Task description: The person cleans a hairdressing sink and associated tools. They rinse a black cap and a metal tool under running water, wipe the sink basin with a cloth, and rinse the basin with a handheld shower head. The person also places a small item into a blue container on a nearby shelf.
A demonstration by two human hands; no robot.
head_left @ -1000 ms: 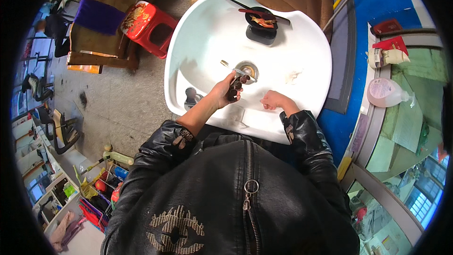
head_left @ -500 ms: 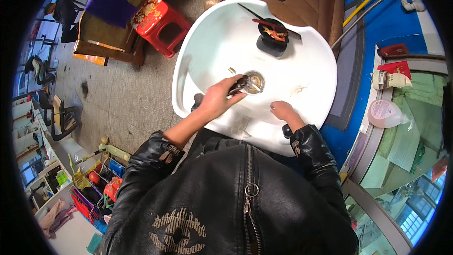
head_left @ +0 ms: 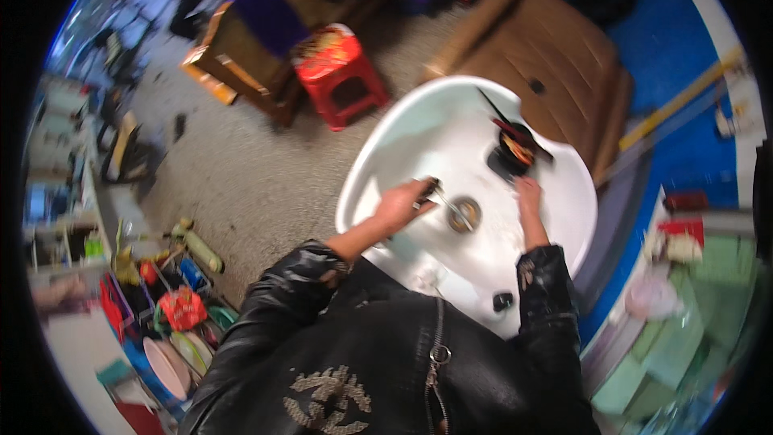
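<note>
My left hand (head_left: 401, 206) is closed around a small dark fixture (head_left: 428, 191) over the left side of the white shampoo basin (head_left: 358, 169). A thin pale streak runs from this fixture to the round drain (head_left: 465, 215); blur hides whether it is water or a rod. My right hand (head_left: 529, 187) reaches to the near edge of a black bowl (head_left: 507, 163) at the far right of the basin. Its fingers are smeared, so I cannot tell whether they grip the bowl. Across the bowl lie a dark comb-like tool (head_left: 541, 150) and something orange-red (head_left: 519, 147).
Behind the basin is a brown padded seat (head_left: 555, 56). A red plastic stool (head_left: 342, 80) stands at the far left. A small black knob (head_left: 502, 301) sits on the basin's near right rim. On the right ledge is a pinkish bottle (head_left: 651, 298).
The view has shifted, putting the basin lower and further right. My right hand has moved away from the near rim to the black bowl. My left hand has drawn left from the drain.
</note>
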